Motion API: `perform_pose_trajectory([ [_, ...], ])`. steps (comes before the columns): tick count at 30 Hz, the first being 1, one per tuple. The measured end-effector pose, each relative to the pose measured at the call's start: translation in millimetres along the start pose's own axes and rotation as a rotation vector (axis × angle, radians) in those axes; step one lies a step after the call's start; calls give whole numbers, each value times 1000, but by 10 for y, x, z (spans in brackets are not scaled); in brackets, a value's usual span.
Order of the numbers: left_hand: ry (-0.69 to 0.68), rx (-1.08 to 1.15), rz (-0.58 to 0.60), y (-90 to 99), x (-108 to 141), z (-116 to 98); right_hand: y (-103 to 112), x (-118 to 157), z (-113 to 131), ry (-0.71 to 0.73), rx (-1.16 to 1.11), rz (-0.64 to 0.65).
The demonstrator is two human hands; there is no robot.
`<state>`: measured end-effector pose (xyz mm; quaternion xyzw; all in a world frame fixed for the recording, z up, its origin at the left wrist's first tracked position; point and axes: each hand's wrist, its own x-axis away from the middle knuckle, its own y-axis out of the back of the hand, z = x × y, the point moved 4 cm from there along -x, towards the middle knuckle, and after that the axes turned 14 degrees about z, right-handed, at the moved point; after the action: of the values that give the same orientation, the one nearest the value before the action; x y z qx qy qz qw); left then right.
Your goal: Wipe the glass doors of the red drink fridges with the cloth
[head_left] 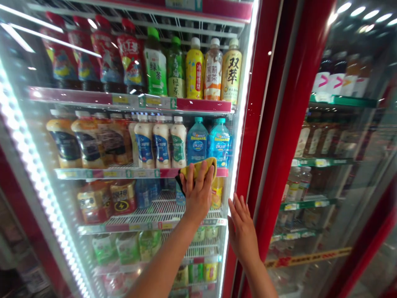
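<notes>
My left hand (198, 192) presses a yellow cloth with a dark edge (207, 169) against the glass door of a lit drinks cooler. Its fingers lie over the cloth, in front of the shelf with blue bottles (197, 138). Lower and to the right, my right hand (243, 231) is open with nothing in it. Its fingers are stretched out at the door's right edge, by the red frame (248, 157); whether they touch it I cannot tell.
Behind the glass stand several shelves of bottles, with green tea bottles (155, 66) on an upper one and red-labelled bottles (130, 58) at its left. A bright light strip (40, 186) runs down the left side. Another red-framed cooler (322, 161) stands at the right.
</notes>
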<state>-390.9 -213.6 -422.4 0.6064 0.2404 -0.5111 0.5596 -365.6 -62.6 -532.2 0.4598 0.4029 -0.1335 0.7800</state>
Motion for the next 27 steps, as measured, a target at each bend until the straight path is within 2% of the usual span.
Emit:
perform_pose_trajectory([
  [2,-134,-43,50,-97,184,-111,9,30,-64,-4,7,19],
  [4,-228,-65,88,-178,461,-128,15,57,-121,-1,13,31],
  [7,-224,-42,88,-206,724,-25,21,83,-184,20,20,45],
  [9,-146,-16,53,-160,659,42,20,90,-208,30,22,57],
  [11,-40,3,10,-96,418,51,17,91,-219,28,16,64],
  [14,57,16,-12,-55,-4,-74,20,87,-217,21,-1,64],
  [16,38,7,-6,-83,-128,-198,30,87,-215,28,-8,65],
  [19,-135,-29,31,-177,50,-323,49,103,-248,40,-14,82],
  [21,-261,-47,69,-235,302,-319,61,128,-293,49,-14,92],
  [23,-309,-47,93,-262,486,-263,83,156,-339,63,-13,86],
  [25,-329,-46,107,-269,506,-237,132,175,-371,77,-13,53],
  [27,-377,-53,111,-281,368,-295,218,171,-379,84,-12,-2],
])
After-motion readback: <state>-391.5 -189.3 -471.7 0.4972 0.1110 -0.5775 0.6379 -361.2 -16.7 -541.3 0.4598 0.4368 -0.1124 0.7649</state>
